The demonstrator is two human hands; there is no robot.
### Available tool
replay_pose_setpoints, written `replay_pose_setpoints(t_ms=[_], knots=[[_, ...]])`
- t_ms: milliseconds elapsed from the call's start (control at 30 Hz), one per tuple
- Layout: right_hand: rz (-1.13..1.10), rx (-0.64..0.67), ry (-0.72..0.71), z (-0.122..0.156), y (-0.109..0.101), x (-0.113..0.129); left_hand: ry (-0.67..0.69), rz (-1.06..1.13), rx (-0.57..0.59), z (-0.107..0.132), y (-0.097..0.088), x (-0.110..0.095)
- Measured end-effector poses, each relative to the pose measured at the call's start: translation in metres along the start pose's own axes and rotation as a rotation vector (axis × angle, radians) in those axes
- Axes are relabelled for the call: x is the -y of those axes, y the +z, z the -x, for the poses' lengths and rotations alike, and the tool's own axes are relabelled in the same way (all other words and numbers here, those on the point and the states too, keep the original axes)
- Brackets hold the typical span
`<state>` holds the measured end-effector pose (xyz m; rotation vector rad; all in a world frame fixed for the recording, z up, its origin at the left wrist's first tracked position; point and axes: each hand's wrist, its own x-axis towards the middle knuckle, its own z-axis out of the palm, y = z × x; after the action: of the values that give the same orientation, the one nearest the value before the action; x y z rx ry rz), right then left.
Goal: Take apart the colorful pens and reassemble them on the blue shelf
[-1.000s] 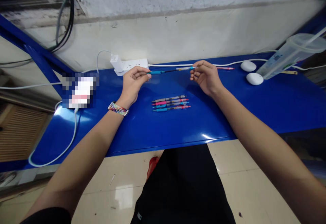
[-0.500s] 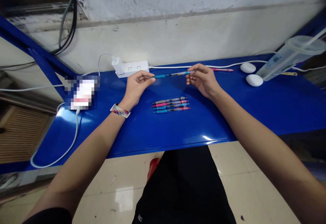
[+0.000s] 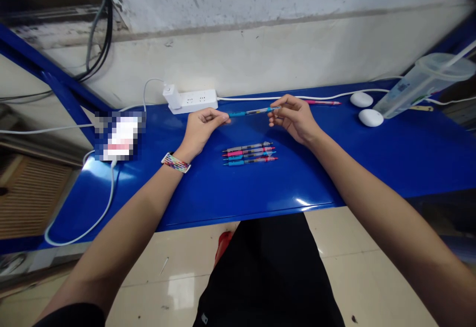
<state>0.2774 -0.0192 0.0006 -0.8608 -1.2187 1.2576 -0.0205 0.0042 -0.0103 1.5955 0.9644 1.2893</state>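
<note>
A blue pen (image 3: pixel 256 112) with a clear barrel is held level above the table between my two hands. My left hand (image 3: pixel 203 129) pinches its blue grip end between thumb and fingers. At the other end my right hand (image 3: pixel 295 121) is closed on the pen, thumb and index finger together and the remaining fingers curled. Below them, several pens lie side by side on the table: a grey one (image 3: pixel 236 148), a pink one (image 3: pixel 236 153) and blue ones (image 3: pixel 236 163). Behind my right hand lies another pink pen (image 3: pixel 323 102).
On the blue table (image 3: pixel 238 195) a white power strip (image 3: pixel 197 100) stands by the wall. At left, a blurred-out lit device (image 3: pixel 121 136) has a white cable. Two white rounded objects (image 3: pixel 366 108) and a clear cup with a straw (image 3: pixel 412 86) are at right.
My right hand has shifted slightly left, and my left hand slightly right, so they are a little closer together along the blue pen. The pens on the table stay put.
</note>
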Motion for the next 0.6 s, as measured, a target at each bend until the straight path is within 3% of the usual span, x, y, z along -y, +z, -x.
replay_pose_setpoints(t_ms=[600], knots=[[-0.019, 0.023, 0.014, -0.0038, -0.0040, -0.0060, -0.007, -0.070, -0.011, 0.0009, -0.0006, -0.0016]])
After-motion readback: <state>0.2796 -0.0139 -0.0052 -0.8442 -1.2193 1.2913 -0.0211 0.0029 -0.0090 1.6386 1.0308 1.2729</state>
